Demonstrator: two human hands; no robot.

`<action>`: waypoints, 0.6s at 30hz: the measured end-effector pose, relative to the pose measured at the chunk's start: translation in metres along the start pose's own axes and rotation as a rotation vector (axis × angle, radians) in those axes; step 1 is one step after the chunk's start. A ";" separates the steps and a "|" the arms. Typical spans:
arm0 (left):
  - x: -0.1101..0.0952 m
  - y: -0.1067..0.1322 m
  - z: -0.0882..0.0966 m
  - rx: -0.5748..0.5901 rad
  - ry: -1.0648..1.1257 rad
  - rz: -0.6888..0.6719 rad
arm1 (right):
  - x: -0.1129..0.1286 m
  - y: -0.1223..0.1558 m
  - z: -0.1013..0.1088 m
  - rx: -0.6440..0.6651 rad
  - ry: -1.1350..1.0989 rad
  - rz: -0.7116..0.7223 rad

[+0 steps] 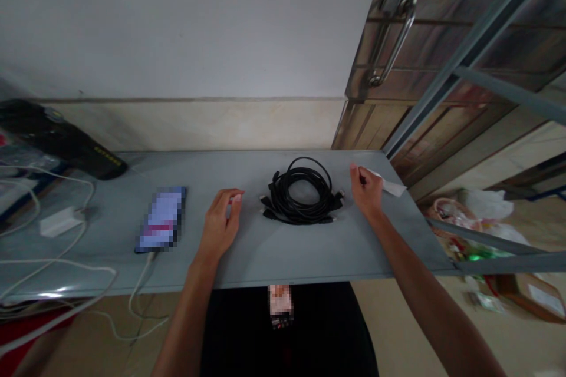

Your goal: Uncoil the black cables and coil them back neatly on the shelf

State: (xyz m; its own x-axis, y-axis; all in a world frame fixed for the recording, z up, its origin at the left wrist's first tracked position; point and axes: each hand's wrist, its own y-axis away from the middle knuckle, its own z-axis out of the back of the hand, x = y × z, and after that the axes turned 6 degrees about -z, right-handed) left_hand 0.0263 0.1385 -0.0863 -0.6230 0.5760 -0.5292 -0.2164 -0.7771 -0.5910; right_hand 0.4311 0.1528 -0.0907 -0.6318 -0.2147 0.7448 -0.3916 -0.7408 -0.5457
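A coil of black cables (303,195) lies on the grey tabletop between my hands, its dark plugs fanned out at both sides. To the left of the coil, my left hand (221,221) rests on the table, loosely curled with a small gap between thumb and fingers and nothing visible in it. On the other side, my right hand (368,191) is closed in a fist, apart from the cables. A white strip like paper or tissue (393,188) lies beside and partly behind that fist; nothing shows inside it.
A phone (161,219) with a white charging cable lies left of my left hand. Farther left are a white adapter (61,221), loose white cords and a black bottle-shaped object (66,138). A metal frame (442,88) rises at the right edge; bags and boxes sit beyond it.
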 end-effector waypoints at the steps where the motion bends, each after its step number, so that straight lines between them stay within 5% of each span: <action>1: 0.000 0.000 0.000 -0.001 -0.001 -0.003 | 0.000 0.000 0.000 0.002 -0.003 -0.001; 18: 0.003 0.001 -0.001 0.003 0.002 -0.010 | 0.001 0.000 0.000 -0.003 0.008 -0.001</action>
State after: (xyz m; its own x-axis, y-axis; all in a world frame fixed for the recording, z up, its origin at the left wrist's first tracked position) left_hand 0.0244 0.1395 -0.0892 -0.6194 0.5843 -0.5244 -0.2249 -0.7720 -0.5945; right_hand 0.4304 0.1524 -0.0900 -0.6371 -0.2088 0.7420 -0.3942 -0.7389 -0.5464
